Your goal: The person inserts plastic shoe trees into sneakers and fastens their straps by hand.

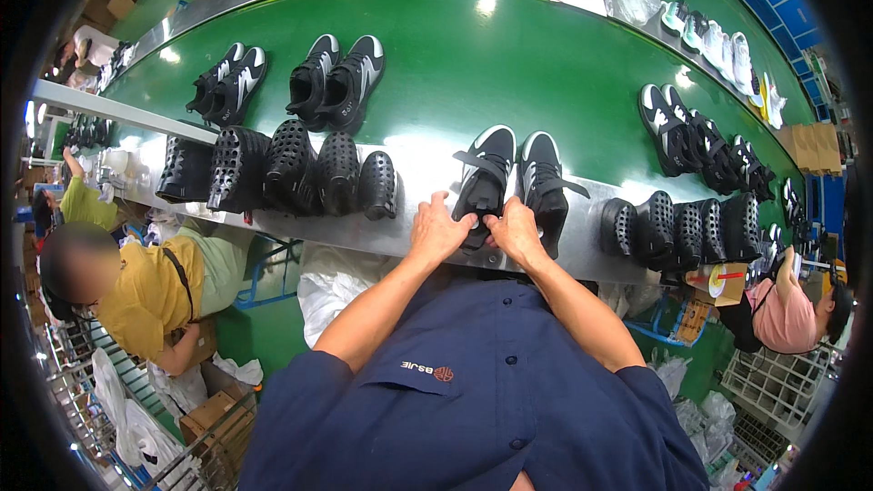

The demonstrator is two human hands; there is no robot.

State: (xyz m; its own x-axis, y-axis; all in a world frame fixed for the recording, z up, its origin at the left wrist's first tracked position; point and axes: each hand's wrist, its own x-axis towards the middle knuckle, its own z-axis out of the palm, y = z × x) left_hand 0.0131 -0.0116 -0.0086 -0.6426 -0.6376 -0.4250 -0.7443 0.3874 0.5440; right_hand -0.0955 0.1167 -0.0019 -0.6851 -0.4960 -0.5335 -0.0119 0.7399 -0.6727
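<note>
Two black sneakers with grey-white toes stand side by side on the metal ledge in front of me, toes pointing away. The left sneaker (486,171) has its strap undone and sticking out to the left. My left hand (440,229) grips the left edge of its heel opening, thumb at the collar. At the right edge of the same opening is my right hand (515,231), its fingers closed on the collar. The right sneaker (543,186) stands just beyond my right hand, its strap hanging out to the right. What lies inside the shoe is mostly hidden.
Black perforated shoe forms (289,162) line the ledge to the left, and more perforated forms (668,223) stand to the right. Sneaker pairs (338,82) rest on the green belt (455,64). A person in yellow (150,295) sits left; a person in pink (784,314) is right.
</note>
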